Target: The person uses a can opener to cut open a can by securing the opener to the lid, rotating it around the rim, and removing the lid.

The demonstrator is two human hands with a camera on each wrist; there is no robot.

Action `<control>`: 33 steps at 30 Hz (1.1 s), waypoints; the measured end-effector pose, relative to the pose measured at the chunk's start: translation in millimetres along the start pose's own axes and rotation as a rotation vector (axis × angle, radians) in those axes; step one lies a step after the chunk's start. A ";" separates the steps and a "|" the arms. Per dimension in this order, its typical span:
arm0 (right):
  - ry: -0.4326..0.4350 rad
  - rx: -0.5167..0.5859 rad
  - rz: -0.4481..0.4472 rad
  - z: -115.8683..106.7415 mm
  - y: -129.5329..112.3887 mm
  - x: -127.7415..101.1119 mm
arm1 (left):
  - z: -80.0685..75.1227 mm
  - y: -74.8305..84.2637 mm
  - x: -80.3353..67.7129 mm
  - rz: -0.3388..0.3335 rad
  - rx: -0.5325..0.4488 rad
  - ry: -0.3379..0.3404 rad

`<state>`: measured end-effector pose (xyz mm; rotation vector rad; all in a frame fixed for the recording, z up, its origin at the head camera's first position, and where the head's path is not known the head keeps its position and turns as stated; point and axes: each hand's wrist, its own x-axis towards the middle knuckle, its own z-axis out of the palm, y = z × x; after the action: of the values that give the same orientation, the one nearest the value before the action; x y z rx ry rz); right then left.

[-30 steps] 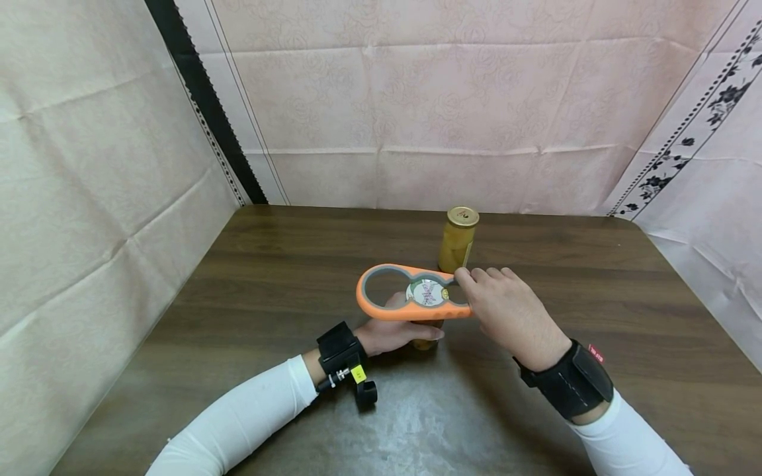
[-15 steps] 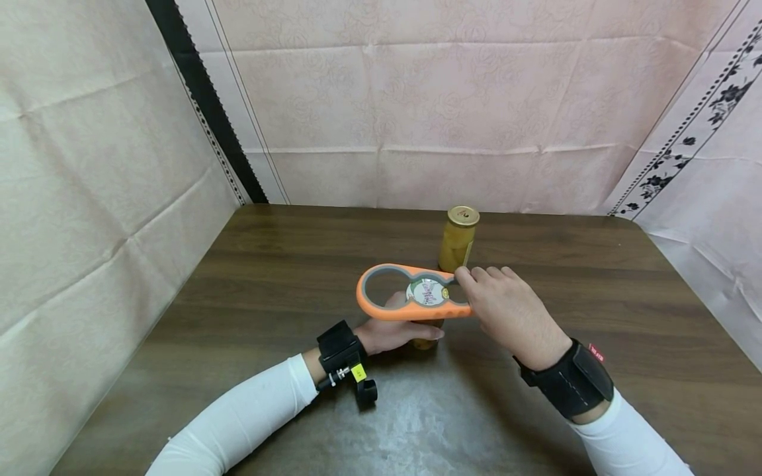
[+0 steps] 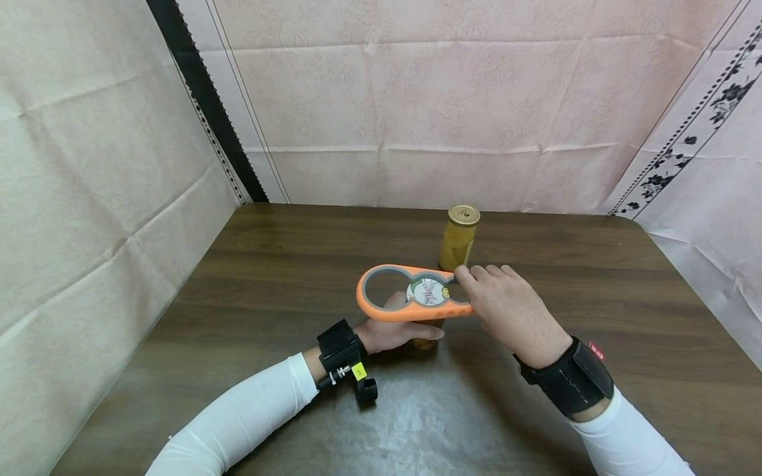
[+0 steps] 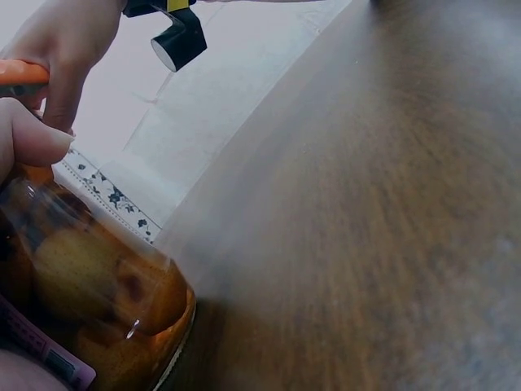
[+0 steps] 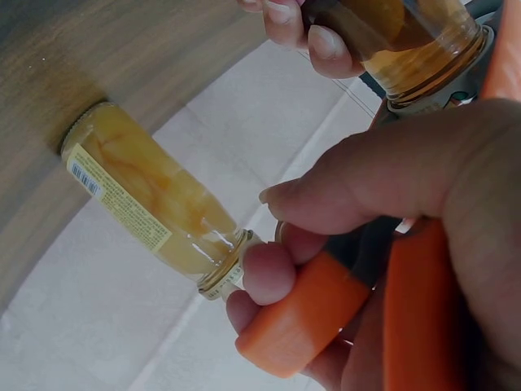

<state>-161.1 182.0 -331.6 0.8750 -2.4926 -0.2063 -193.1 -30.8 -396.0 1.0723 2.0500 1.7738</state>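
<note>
A glass jar of fruit in amber liquid [image 4: 106, 277] stands upright on the table, with a white printed lid [image 3: 427, 291]. My left hand [image 3: 389, 335] grips its side, thumb across the front. Around the lid lies an orange jar opener [image 3: 411, 313] with grey-lined round openings, its middle opening over the lid and its larger one off to the left. My right hand [image 3: 513, 314] grips the opener's right end, fingers wrapped over it. In the right wrist view, the orange handle [image 5: 301, 314] shows between thumb and fingers. The opener hides the jar's upper part from above.
Behind the opener stands a second, taller glass jar [image 3: 458, 241] with yellow contents and a gold-coloured lid, close to my right fingers. The brown wooden table [image 3: 286, 264] ends at pale cloth hangings [image 3: 476, 119] at the back and sides.
</note>
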 end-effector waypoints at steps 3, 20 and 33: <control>0.003 0.002 -0.002 0.2 0.3 0.2 | -0.5 -0.3 -0.1 0.000 -0.001 -0.006; 0.036 -0.012 -0.007 3.9 1.9 -0.4 | -1.0 -1.7 -0.3 0.043 -0.008 -0.020; -0.025 0.039 0.083 3.8 -1.4 0.9 | -2.2 2.8 -1.4 0.036 0.052 -0.042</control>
<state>-162.8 180.3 -335.0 0.7867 -2.5583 -0.1424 -192.3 -33.3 -393.3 1.1576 2.0756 1.7084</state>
